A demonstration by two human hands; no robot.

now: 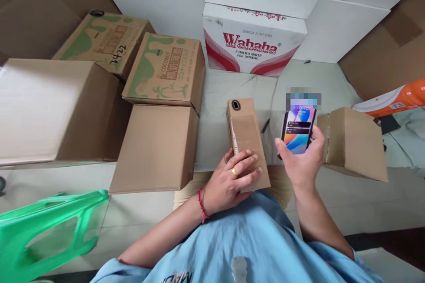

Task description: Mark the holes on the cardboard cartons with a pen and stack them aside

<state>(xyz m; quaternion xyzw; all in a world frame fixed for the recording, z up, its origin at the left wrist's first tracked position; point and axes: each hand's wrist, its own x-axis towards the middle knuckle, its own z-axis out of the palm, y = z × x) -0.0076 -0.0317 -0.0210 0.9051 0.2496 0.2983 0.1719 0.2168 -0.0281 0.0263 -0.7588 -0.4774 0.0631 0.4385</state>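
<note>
My left hand (pixel 234 179) lies over the near end of a long, narrow cardboard box (pixel 245 128), its thumb along the left edge and its fingers bent across the top. The box has a dark-rimmed hole near its far end and a strip of tape on top. Further right, my right hand (pixel 303 159) is closed round a smartphone (pixel 299 130), thumb on the left edge and fingers on the right. The phone's lit screen faces me and shows a clock and two notification bars; its upper part is blurred out.
Printed coconut cartons (pixel 166 70) and plain cardboard boxes (pixel 152 146) stand at left. A white-and-red Wahaha carton (pixel 252 44) is at the back. On the right are another cardboard box (pixel 355 143) and an orange bottle (pixel 398 97). A green plastic stool (pixel 83 225) stands lower left.
</note>
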